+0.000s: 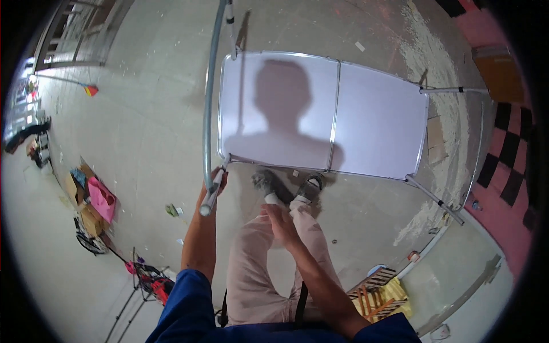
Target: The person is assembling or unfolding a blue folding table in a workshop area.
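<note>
A white rectangular folding table (pixel 377 123) lies on the floor with its legs raised, a metal rim around it and a seam across it. My left hand (pixel 221 178) is closed around its near left leg (pixel 214 194), a pale tube with a capped end. A long grey metal bar (pixel 209 103) meets this leg and runs to the far left leg (pixel 230 23). Away from the table, my right hand (pixel 279 222) hangs in front of my legs with its fingers loosely stretched and nothing in it. My shadow falls across the panel.
At the right, the near right leg (pixel 437 201) and far right leg (pixel 457 90) stick out. Cardboard boxes and a pink bag (pixel 102 200) lie left. A wooden slatted piece (pixel 372 297) is at lower right, a checkered pink-and-black surface (pixel 506 154) far right. My feet stand by the table's edge.
</note>
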The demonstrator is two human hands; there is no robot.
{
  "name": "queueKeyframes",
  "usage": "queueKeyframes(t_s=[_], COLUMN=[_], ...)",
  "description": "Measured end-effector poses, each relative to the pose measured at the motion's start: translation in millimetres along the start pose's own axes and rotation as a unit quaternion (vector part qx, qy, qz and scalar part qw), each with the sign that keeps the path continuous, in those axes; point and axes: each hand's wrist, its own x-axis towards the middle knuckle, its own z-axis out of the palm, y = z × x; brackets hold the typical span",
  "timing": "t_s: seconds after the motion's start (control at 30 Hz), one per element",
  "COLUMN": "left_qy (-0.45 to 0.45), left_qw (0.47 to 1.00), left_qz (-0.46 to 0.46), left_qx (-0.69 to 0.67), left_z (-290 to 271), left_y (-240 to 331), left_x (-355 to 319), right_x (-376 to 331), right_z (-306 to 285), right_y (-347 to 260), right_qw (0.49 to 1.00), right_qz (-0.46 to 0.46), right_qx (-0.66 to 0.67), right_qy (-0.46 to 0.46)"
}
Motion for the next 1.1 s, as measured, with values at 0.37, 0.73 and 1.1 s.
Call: queueKeyframes(t_s=[0.37,0.73,1.1], left_qy=[-0.027,-0.06,-0.046], left_qw=[0.968,0.977,0.945], left_qz=[-0.174,-0.134,-0.258], left_qx=[0.18,0.156,0.194], left_z=[-13,14,13], left_y=[22,12,44], left_x=[36,-23,6], right_x=[111,244,238], right_z=[50,132,138], right_y=[9,32,32], right_qw=[0.996,0.945,0.958], right_qz=[0.004,0.288,0.236], right_qx=[0.084,0.147,0.152], right_qy=[0.041,-0.055,0.057])
